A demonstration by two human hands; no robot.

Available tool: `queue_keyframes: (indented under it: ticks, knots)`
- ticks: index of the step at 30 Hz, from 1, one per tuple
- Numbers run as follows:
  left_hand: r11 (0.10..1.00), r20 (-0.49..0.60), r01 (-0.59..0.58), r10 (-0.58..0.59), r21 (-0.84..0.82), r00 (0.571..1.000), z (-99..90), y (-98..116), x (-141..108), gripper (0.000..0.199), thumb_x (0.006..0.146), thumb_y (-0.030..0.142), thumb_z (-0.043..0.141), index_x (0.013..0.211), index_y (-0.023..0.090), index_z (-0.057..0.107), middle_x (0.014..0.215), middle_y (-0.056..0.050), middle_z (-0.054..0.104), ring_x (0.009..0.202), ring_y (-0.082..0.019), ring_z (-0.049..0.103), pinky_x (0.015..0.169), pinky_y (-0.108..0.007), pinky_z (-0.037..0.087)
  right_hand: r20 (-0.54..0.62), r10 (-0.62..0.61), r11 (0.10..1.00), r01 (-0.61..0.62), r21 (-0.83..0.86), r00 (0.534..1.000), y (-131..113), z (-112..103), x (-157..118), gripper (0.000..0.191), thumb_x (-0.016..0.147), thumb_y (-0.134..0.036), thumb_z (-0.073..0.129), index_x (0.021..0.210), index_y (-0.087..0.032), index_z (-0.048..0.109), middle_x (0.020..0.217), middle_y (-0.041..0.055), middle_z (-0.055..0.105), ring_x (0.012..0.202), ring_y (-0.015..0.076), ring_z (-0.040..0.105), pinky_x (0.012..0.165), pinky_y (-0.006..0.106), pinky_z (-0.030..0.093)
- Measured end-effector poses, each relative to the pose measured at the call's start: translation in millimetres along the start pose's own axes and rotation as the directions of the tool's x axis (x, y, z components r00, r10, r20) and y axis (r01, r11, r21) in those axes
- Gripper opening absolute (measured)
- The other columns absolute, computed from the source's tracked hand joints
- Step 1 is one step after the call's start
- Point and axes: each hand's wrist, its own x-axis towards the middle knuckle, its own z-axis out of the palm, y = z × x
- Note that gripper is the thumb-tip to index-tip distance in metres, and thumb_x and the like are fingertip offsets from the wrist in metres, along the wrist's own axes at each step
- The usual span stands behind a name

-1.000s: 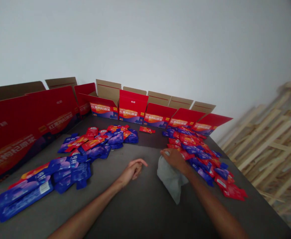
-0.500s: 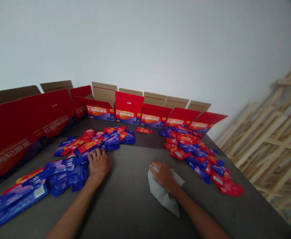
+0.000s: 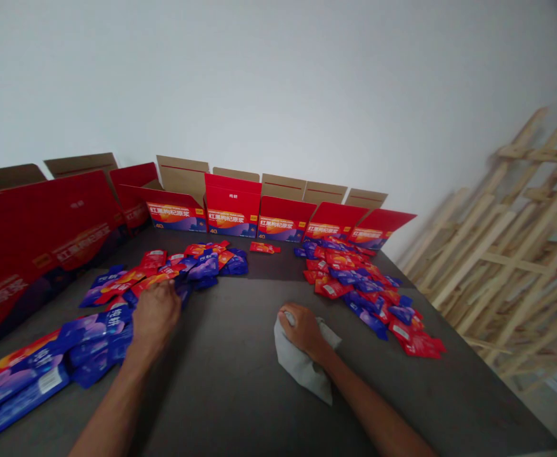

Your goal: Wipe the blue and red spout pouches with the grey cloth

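Note:
My right hand [image 3: 301, 327] is closed on a light grey cloth [image 3: 301, 371] that rests on the dark tabletop [image 3: 240, 355]. On the left, my left hand [image 3: 157, 314] is at a pile of blue and red sachets [image 3: 204, 263], its fingers bent down over them. Its fingertips are partly hidden, and whether they grip a sachet is not clear. More blue sachets [image 3: 94, 349] lie beside and below that hand. Across the table, a second pile of red and blue sachets [image 3: 368, 285] runs along the right side.
Open red cartons [image 3: 233, 206] with raised flaps line the back by the wall. Larger red cartons [image 3: 44, 235] stand along the left. One red sachet [image 3: 265, 247] lies before the back cartons. Wooden frames [image 3: 507, 254] lean beyond the right table edge.
The view has turned slightly right. My left hand has shifted over the sachets, with its fingers now more bent. My right hand still holds the cloth.

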Motion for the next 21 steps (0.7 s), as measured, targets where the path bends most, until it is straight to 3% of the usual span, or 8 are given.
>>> queue_keyframes:
  ticks: [3,5,6,8,10,11,15,21]
  knots:
    - [0.989,-0.095,0.062,-0.075,-0.131,0.993,-10.4,2,5,0.05,0.098,0.039,0.022,0.093,0.011,0.063,0.08,-0.014,0.064,0.076,-0.028,0.062,0.072,-0.041,0.048,-0.038,-0.005,0.998,0.007,0.063,0.999,-1,-3,0,0.01,0.082,-0.019,0.053,0.081,-0.022,0.063,0.08,0.0016,0.067,0.076,0.0176,0.062,0.075,0.026,0.045]
    - [0.914,-0.09,0.039,-0.082,-0.403,0.993,-5.8,15,1,0.049,0.098,0.047,0.026,0.095,0.014,0.063,0.081,-0.01,0.065,0.076,-0.025,0.063,0.071,-0.037,0.05,-0.08,0.005,0.994,0.004,0.11,0.997,-1,-6,1,0.011,0.078,-0.017,0.052,0.08,-0.022,0.061,0.078,0.0012,0.066,0.075,0.0178,0.062,0.075,0.026,0.047]
    - [0.818,-0.043,0.038,-0.076,-0.574,0.996,0.2,25,-3,0.049,0.096,0.051,0.028,0.097,0.015,0.062,0.085,-0.008,0.066,0.075,-0.023,0.064,0.069,-0.035,0.051,-0.11,0.014,0.991,0.001,0.133,0.994,0,-8,1,0.011,0.078,-0.018,0.05,0.08,-0.022,0.06,0.078,0.0013,0.065,0.076,0.0181,0.062,0.075,0.027,0.047]
    - [0.479,0.124,0.129,-0.041,-0.868,0.991,17.8,48,-16,0.053,0.092,0.059,0.037,0.107,0.015,0.061,0.099,-0.009,0.067,0.075,-0.021,0.066,0.063,-0.033,0.053,-0.183,0.043,0.985,-0.011,0.174,0.982,0,-11,1,0.013,0.079,-0.019,0.046,0.083,-0.022,0.058,0.08,0.0026,0.065,0.078,0.0192,0.062,0.078,0.029,0.048]
    - [0.196,0.284,0.275,0.018,-0.941,0.959,38.6,71,-34,0.058,0.087,0.063,0.047,0.112,0.013,0.061,0.099,-0.01,0.069,0.075,-0.022,0.067,0.06,-0.032,0.054,-0.259,0.081,0.979,-0.029,0.2,0.962,-3,-13,0,0.016,0.081,-0.021,0.042,0.088,-0.022,0.056,0.086,0.0045,0.065,0.084,0.0208,0.062,0.082,0.031,0.049]
    - [0.126,0.357,0.349,0.047,-0.929,0.933,48.5,82,-43,0.059,0.084,0.062,0.053,0.114,0.012,0.062,0.094,-0.01,0.07,0.075,-0.022,0.068,0.06,-0.032,0.054,-0.293,0.1,0.977,-0.038,0.21,0.951,-5,-13,-1,0.017,0.082,-0.022,0.042,0.092,-0.022,0.056,0.089,0.0053,0.065,0.088,0.0215,0.062,0.084,0.032,0.048]
    - [0.071,0.422,0.416,0.096,-0.907,0.902,75.0,107,-80,0.058,0.081,0.061,0.06,0.114,0.014,0.067,0.1,-0.011,0.073,0.099,-0.027,0.066,0.081,-0.035,0.053,-0.337,0.112,0.971,-0.03,0.239,0.935,-19,-12,-5,0.018,0.085,-0.026,0.048,0.1,-0.022,0.056,0.096,0.0059,0.064,0.092,0.0219,0.062,0.087,0.033,0.048]
    - [0.073,0.468,0.472,0.321,-0.879,0.823,77.3,120,-105,0.058,0.087,0.059,0.054,0.129,0.02,0.062,0.124,-0.009,0.068,0.123,-0.028,0.055,0.106,-0.039,0.04,-0.236,0.069,0.978,-0.019,0.207,0.969,-20,-15,-2,0.015,0.084,-0.022,0.051,0.097,-0.023,0.059,0.094,0.0055,0.066,0.091,0.0215,0.064,0.085,0.031,0.049]
